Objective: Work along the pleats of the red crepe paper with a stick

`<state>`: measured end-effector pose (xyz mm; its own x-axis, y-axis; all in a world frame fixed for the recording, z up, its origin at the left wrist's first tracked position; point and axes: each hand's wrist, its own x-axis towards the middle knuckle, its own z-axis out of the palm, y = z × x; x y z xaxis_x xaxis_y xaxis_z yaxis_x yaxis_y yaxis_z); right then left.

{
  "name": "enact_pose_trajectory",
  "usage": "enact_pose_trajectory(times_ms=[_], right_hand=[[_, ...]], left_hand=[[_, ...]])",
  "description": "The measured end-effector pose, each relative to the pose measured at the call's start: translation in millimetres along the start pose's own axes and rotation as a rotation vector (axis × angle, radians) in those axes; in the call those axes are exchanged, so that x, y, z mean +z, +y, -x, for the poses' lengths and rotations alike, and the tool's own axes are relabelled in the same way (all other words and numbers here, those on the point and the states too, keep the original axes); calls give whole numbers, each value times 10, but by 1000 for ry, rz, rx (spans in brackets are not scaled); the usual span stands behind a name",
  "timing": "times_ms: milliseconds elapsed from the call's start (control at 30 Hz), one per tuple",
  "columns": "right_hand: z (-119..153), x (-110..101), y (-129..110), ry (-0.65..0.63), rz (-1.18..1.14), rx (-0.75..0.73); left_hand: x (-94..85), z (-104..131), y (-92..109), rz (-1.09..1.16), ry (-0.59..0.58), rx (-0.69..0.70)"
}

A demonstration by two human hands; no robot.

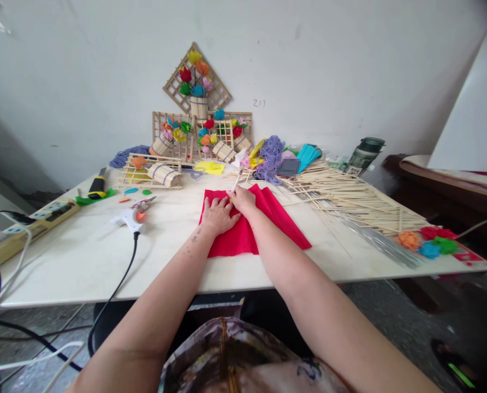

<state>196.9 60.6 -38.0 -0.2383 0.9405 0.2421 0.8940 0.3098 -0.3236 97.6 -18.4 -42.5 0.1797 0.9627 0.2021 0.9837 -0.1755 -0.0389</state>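
A sheet of red paper [232, 243] lies near the front edge of the white table, with folds along its right part. My left hand [219, 216] rests flat on its upper left area, fingers spread. Beside it, my right hand [242, 200] is closed round a thin white pen [238, 179], which points up and away; its lower end is hidden by my fingers. Both hands are close together near the paper's far edge.
A glue gun [129, 219] with a black cord and a utility knife [98, 185] lie left, near a power strip [42, 221]. Wooden sticks [350, 199] and paper flowers [429, 250] cover the right. Stick lattices [219, 98] and purple yarn [271, 155] stand behind.
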Motion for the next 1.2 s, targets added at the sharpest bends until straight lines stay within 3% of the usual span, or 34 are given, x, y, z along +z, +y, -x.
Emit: enact_pose_trajectory(times_ms=[1200], right_hand=[[25,-5,-6,51,5,55]], left_hand=[[7,-16,-3,-9,-17,2]])
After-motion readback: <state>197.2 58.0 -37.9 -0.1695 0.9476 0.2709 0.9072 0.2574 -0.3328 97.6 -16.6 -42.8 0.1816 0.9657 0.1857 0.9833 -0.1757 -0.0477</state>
